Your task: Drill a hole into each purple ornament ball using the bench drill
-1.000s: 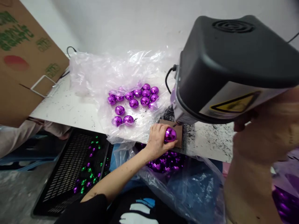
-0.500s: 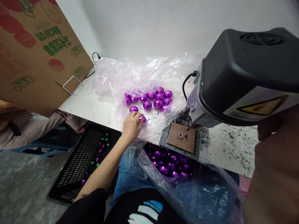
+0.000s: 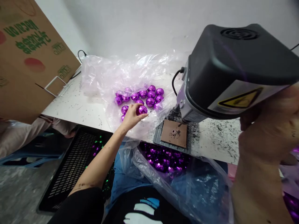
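Note:
My left hand (image 3: pixel 133 116) pinches a shiny purple mirror-faceted ball (image 3: pixel 142 109) between thumb and fingers, just above the clear plastic sheet (image 3: pixel 102 74). Two more balls lie left of the fingers, one of them a faceted ball (image 3: pixel 125 109) with a small dark spot on top. Behind the hand several like balls (image 3: pixel 150 102) sit in a loose cluster, some partly under the plastic. At the right, my right hand (image 3: pixel 268 124) is curled beside the black machine head (image 3: pixel 233 59); what it grips is hidden. Below the head's tip lies a brown square plate (image 3: pixel 174 133) with a hole.
Black shavings dot the white table (image 3: pixel 217 140). An open clear bag (image 3: pixel 149 174) of purple balls hangs at the front edge. A black crate (image 3: pixel 67 168) stands lower left, near a seated person's leg (image 3: pixel 28 133). A cardboard box (image 3: pixel 30 74) stands at left.
My left hand has lifted the purple ball from the plastic and moved it slightly up, uncovering another ball at its left. The whole view has shifted right. My right hand stays by the machine.

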Motion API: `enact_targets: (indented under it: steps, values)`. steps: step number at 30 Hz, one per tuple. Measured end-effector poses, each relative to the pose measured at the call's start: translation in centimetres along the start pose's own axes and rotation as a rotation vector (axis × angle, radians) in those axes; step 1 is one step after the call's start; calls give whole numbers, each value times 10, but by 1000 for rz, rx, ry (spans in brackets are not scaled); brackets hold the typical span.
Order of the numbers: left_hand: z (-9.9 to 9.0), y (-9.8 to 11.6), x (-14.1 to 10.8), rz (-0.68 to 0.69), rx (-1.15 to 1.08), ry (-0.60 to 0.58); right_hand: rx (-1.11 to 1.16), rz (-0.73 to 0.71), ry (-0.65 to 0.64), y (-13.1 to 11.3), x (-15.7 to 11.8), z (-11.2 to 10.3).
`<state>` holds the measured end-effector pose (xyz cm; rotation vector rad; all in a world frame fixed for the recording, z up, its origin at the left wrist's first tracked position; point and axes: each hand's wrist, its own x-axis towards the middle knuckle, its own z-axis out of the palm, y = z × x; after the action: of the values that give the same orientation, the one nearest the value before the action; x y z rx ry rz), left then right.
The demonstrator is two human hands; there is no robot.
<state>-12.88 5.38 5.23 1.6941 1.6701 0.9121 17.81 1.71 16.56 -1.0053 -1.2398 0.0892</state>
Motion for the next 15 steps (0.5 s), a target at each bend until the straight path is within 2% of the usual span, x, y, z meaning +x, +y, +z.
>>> enact_targets:
  steps: [3, 6, 10, 15]
  values:
    - [-4, 15, -10, -102, -551, -160, 26, 2, -7, -2, 8, 6]
    - [5, 30, -27, -203, -853, -345, -33, 19, -14, 0, 18, 10]
    - [29, 37, -45, -286, -1041, -470, -71, 43, -31, 3, 27, 14]
    - [57, 30, -46, -288, -1057, -475, -101, 52, -49, 2, 26, 13]
